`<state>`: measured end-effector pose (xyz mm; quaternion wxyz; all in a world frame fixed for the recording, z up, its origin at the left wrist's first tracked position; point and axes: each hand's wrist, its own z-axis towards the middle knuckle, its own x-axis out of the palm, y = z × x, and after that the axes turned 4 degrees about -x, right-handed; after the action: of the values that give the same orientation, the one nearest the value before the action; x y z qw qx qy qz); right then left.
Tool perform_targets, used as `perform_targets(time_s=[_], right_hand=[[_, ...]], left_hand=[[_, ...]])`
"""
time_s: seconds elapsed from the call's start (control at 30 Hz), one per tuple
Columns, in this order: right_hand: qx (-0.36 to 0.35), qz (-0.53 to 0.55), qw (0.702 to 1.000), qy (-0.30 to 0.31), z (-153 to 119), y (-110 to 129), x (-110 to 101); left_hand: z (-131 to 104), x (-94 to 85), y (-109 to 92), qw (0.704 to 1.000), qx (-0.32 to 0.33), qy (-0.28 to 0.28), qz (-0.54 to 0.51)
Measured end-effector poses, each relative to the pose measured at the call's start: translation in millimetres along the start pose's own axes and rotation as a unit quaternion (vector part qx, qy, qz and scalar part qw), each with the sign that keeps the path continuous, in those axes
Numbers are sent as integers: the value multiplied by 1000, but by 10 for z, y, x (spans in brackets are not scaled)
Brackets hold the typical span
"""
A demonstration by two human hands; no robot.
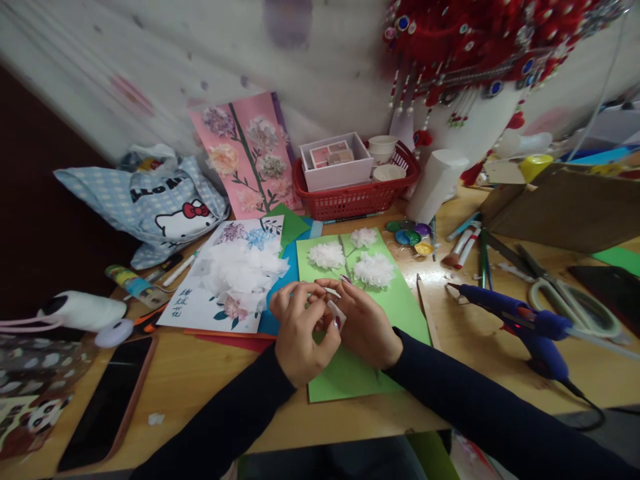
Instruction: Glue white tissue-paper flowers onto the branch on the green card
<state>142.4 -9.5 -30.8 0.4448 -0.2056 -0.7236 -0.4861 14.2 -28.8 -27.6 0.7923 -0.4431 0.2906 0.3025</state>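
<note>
Left of the light green rectangular card (pixel 340 387), I see a loose heap of thin white sheets (pixel 245 270); over the card, my left hand (pixel 303 327) pinches a small white paper-like piece (pixel 337 311); my right hand (pixel 367 323) curls beside it, its hold hidden, so I cannot tell; ruffled white flowers (pixel 377 270) sit on the card's far part; right of it lies a blue plastic glue gun (pixel 520 319).
</note>
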Motion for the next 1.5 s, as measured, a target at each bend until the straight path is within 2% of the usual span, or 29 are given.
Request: perform_targets(time_s=[0.37,0.8,0.9,1.03,1.17,1.37,1.5], right_hand=[[-12,-25,1000,2,-1,-12,-11],[-4,-14,1000,-2,3,-11,-9],[-2,-13,1000,-2,6,-13,-15],[-3,-21,1000,2,5,-20,-12],[11,-55,998,21,-10,-20,2],[66,-78,994,42,-7,-27,-28],[69,-89,993,45,6,-34,-59]], left_hand=[[-9,21,4,1000,-10,12,4],[-13,36,-7,1000,3,0,11],[4,-5,-12,1000,6,-14,-8],[39,-105,5,997,18,-63,-31],[68,-179,62,991,6,-92,-93],[71,-184,133,981,-14,-91,-172],[63,-166,140,978,-16,-94,-185]])
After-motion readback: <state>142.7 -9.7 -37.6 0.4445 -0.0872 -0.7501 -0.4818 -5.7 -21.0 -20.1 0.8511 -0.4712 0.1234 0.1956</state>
